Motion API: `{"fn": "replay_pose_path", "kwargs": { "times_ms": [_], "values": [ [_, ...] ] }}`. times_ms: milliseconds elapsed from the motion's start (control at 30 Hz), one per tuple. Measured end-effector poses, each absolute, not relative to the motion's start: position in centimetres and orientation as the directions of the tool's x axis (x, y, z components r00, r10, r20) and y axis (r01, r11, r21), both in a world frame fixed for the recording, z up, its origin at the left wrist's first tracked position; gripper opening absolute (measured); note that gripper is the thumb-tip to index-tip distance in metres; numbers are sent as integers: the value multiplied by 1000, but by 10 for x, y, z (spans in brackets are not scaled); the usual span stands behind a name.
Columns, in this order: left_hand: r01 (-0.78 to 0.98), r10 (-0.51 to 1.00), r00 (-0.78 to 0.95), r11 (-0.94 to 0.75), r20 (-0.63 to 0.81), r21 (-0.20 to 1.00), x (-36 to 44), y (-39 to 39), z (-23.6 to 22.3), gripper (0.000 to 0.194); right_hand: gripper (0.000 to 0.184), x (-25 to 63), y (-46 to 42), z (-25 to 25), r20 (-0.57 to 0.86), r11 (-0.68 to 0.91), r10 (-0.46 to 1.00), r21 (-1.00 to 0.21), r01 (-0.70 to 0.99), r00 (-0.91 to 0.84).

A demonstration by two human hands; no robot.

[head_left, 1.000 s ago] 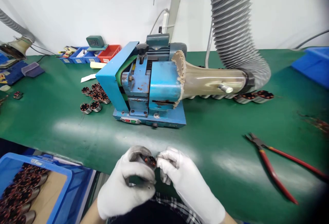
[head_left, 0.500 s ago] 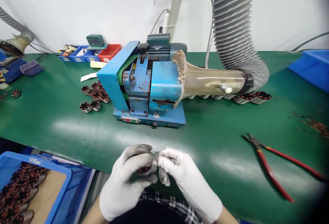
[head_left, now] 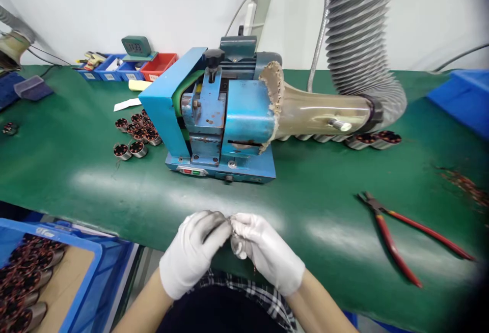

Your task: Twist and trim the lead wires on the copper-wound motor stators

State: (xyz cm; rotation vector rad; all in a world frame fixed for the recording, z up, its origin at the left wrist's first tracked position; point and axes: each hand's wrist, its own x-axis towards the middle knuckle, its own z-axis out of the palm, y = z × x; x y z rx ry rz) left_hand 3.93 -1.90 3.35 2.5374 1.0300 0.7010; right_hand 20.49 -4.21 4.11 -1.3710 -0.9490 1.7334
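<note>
My left hand (head_left: 196, 249), in a white glove with greyed fingers, is closed over the front edge of the green bench. A copper-wound motor stator is in it, now almost wholly hidden by the fingers. My right hand (head_left: 265, 251), also gloved, pinches at the stator's side, fingertips touching those of the left. A thin reddish copper wire (head_left: 254, 269) hangs out below the right palm. Directly behind both hands stands a blue belt grinding machine (head_left: 229, 165). Red-handled pliers (head_left: 389, 236) lie to the right, apart from my hands, their handles spread.
Several wound stators (head_left: 138, 149) sit left of the machine, others (head_left: 385, 139) under the clear suction hood (head_left: 321, 114). A blue crate (head_left: 97, 261) with more stators stands lower left. Copper wire scraps (head_left: 464, 185) lie far right. Small bins (head_left: 158, 65) and a clock (head_left: 136, 46) line the wall.
My left hand has turned and closed further, covering the stator that showed between its fingers. My right hand has rotated slightly, and a wire now shows beneath it. The view has shifted a little.
</note>
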Motion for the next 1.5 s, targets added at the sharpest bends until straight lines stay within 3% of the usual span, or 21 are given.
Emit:
{"fn": "replay_pose_path", "kwargs": {
  "times_ms": [67,200,267,300,333,400,467,533,600,667,733,800,900,967,1100,1233,1333,1400,1500],
  "values": [
    [544,701,632,-705,331,455,39,-17,20,44,30,207,-36,30,-474,-497,852,-866,-58,-223],
    [587,803,584,-521,122,619,38,-8,11,43,21,212,-22,25,-461,-444,851,-887,127,-252],
    [587,810,583,-474,63,656,36,-4,13,45,10,217,-15,33,-385,-302,883,-904,304,-269],
    [581,805,591,-468,50,666,35,-2,14,46,10,221,-13,38,-321,-155,895,-875,459,-309],
    [577,803,595,-462,41,673,33,-1,16,46,17,226,-10,44,-263,33,889,-780,625,-374],
    [575,803,595,-448,26,684,29,2,18,47,31,243,-8,53,-227,389,831,-418,821,-509],
    [581,814,581,-429,16,691,25,5,19,46,38,266,-8,56,-247,497,818,-149,855,-519],
    [600,835,550,-407,14,689,22,8,18,46,39,288,-11,54,-198,421,880,-93,902,-431],
    [644,876,482,-368,18,671,22,10,16,48,31,299,-15,49,-108,275,947,-206,939,-301],
    [697,926,376,-310,38,646,28,6,12,54,23,291,-21,43,-78,123,982,-437,891,-174],
    [736,960,277,-239,41,633,36,-6,9,66,20,267,-26,40,-136,2,983,-649,761,-119],
    [747,967,253,-191,-7,636,42,-23,8,81,23,237,-30,37,-204,-70,971,-742,667,-125],
    [754,932,333,-172,-143,635,38,-42,10,93,28,201,-31,36,-222,-98,971,-711,696,-90],
    [784,915,347,-165,-203,598,29,-40,14,92,25,192,-28,37,-222,-101,972,-676,730,-72],
    [816,912,389,-278,-127,508,13,-12,17,81,17,196,-19,41,-271,-74,946,-719,691,-180],
    [675,801,591,-429,-91,601,19,7,15,90,23,198,-15,35,-365,-193,913,-782,593,-183],
    [641,806,581,-368,-112,674,28,4,13,92,30,194,-19,27,-547,-474,830,-794,382,-108],
    [655,850,519,-326,-91,682,31,0,11,88,31,196,-22,29,-656,-644,735,-754,128,-169],
    [670,888,459,-323,-31,668,35,-4,9,79,33,209,-24,41,-599,-643,766,-715,-276,-232]
  ]
}}
